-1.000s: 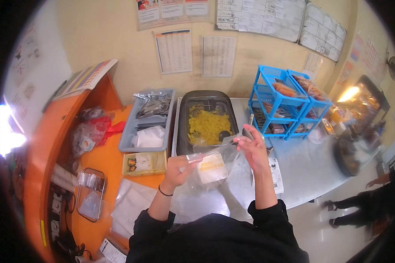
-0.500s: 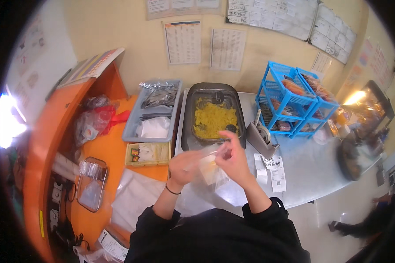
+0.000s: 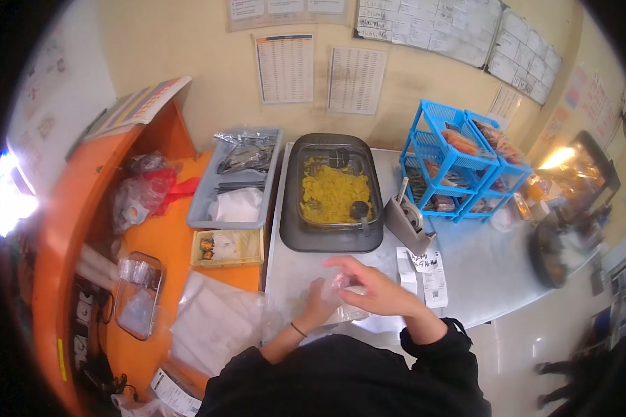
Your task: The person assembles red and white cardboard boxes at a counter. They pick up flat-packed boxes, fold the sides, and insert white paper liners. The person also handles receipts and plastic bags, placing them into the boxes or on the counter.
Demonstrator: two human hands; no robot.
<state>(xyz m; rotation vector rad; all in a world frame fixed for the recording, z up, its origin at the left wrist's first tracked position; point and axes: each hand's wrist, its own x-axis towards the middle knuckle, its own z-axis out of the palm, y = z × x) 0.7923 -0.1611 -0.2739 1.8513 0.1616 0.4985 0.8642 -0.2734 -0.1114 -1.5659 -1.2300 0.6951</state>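
Low over the steel counter's near edge, my left hand (image 3: 318, 306) is closed on a clear plastic bag (image 3: 338, 283). My right hand (image 3: 382, 290) curls in from the other side, its fingers and thumb bent around the gathered top of that bag. The lower part of the bag is mostly hidden by my hands, so its contents cannot be made out. Beyond them, a glass dish of yellow food (image 3: 335, 191) stands on a dark tray (image 3: 298, 235), with a dark round-headed utensil (image 3: 359, 210) in it.
A grey tape dispenser (image 3: 408, 224) and paper slips (image 3: 435, 281) lie to the right, before blue stacked baskets (image 3: 453, 161). Leftward are a grey bin (image 3: 196, 212), a yellow box (image 3: 227, 263), white sheets (image 3: 212, 320) and a glass tray (image 3: 140, 295) on the orange shelf.
Both hands have come down and nearer to my body with the bag, away from the dish. The person at the far right has shifted.
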